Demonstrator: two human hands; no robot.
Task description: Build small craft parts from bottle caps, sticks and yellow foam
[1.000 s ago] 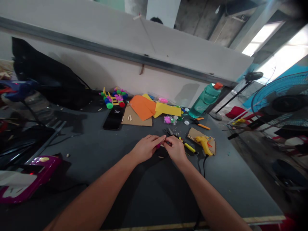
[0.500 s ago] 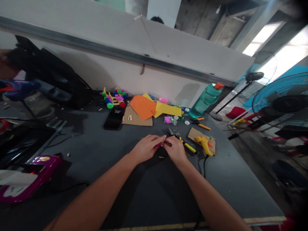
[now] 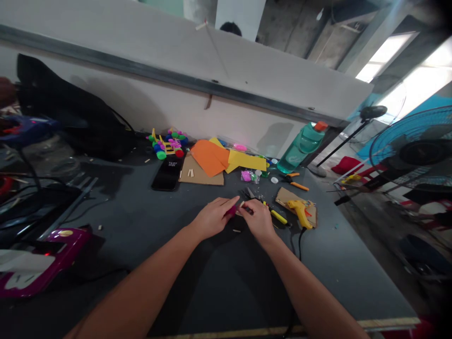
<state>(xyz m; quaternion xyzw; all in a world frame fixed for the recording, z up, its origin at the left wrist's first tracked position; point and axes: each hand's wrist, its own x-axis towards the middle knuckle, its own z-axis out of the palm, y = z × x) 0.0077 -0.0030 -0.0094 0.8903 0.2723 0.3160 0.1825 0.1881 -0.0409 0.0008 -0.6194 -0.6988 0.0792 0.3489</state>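
Observation:
My left hand (image 3: 213,217) is closed round a small magenta piece (image 3: 231,211), mostly hidden by the fingers; its exact kind does not show. Close on the right, my right hand (image 3: 258,219) pinches a small pale stick (image 3: 242,204) between thumb and fingertips. Both hands meet just above the dark table, fingertips nearly touching. Below them a short pale stick piece (image 3: 237,230) lies on the tabletop. Pliers with yellow-and-black handles (image 3: 278,216) rest right behind my right hand, jaws pointing away to the left.
A yellow glue gun (image 3: 300,212) lies on cardboard at the right, its cord running toward me. Behind are orange paper (image 3: 210,157), a phone (image 3: 167,174), toy figures (image 3: 167,144) and a teal bottle (image 3: 302,148). A purple device (image 3: 60,245) stands left; another person's hand (image 3: 6,92) shows far left.
My fingertips have drawn slightly apart, so the magenta piece and pale stick show more. At far left, the other person's hand and the black bag have shifted.

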